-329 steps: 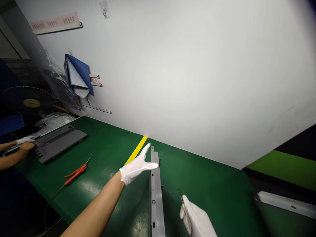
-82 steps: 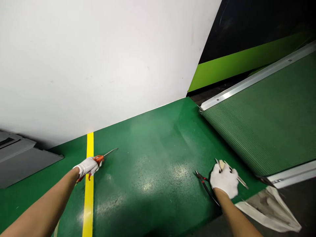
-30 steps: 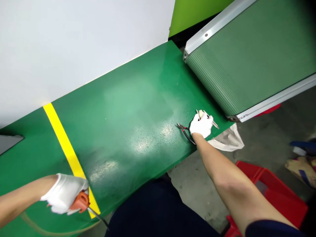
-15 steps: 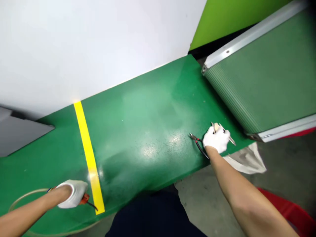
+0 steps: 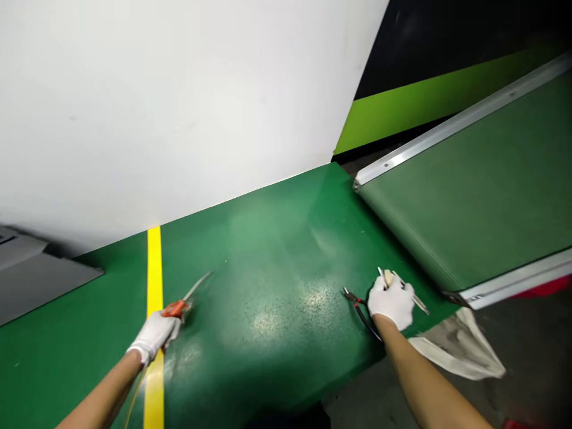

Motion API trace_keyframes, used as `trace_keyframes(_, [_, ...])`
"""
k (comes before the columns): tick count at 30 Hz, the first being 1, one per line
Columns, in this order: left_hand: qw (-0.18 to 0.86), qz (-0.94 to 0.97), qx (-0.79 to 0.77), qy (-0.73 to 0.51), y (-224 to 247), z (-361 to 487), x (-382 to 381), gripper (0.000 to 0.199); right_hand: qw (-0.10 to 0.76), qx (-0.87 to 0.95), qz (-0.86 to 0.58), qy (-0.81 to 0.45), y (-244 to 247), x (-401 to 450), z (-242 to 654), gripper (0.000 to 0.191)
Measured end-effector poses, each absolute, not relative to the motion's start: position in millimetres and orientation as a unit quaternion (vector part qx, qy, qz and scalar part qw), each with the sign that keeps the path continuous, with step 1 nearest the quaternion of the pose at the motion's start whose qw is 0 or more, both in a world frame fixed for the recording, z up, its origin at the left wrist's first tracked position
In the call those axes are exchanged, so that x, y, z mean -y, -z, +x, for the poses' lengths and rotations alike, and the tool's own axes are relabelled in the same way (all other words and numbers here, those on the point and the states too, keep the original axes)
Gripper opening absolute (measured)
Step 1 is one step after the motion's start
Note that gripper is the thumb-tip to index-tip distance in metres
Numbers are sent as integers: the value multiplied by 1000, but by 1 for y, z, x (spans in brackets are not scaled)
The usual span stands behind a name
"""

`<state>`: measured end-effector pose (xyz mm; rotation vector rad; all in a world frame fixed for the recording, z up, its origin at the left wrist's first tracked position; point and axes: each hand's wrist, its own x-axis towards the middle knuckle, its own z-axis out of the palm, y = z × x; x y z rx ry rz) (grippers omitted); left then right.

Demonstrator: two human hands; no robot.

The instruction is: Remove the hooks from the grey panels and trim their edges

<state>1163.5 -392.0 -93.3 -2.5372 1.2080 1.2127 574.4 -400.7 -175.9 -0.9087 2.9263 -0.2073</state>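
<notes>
An orange-handled air blow gun with a thin metal nozzle [image 5: 185, 300] was gripped by the white-gloved left hand [image 5: 154, 335], fingers wrapped around it, its long axis pointing up-right across the green table [image 5: 277, 262]. Metal tweezers [image 5: 404, 291] were pinched in the white-gloved right hand [image 5: 392, 302], beside red-handled black pliers [image 5: 360, 304].

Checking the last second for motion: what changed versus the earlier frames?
Left hand carried the orange air gun from the table's near edge up beside the yellow line, grip unchanged. Right hand stayed by the pliers, holding tweezers.

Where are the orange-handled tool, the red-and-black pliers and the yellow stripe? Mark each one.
orange-handled tool [image 5: 177, 308]: head view, orange handle.
red-and-black pliers [image 5: 357, 302]: head view, near the pivot.
yellow stripe [image 5: 154, 268]: head view, upper stretch.
</notes>
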Motion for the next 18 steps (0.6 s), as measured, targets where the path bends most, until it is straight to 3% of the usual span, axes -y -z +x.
trace_keyframes(6, [72, -729, -454, -507, 138, 975, 445, 16, 30, -949, -309, 55, 178, 405, 573, 66])
trace_keyframes(11, [50, -680, -461, -568, 143, 857, 457, 19, 41, -945, -321, 52, 177, 409, 572, 68])
trace_keyframes(14, [6, -636, -468, -613, 133, 849, 452, 20, 41, -946, -318, 47, 175, 411, 572, 66])
trace_keyframes(17, [-62, -561, -481, -671, 124, 900, 445, 21, 47, -947, -316, 44, 175, 413, 572, 65])
trace_keyframes(18, [-72, -554, -477, -679, 121, 927, 443, 30, 49, -946, -316, 43, 175, 414, 571, 65])
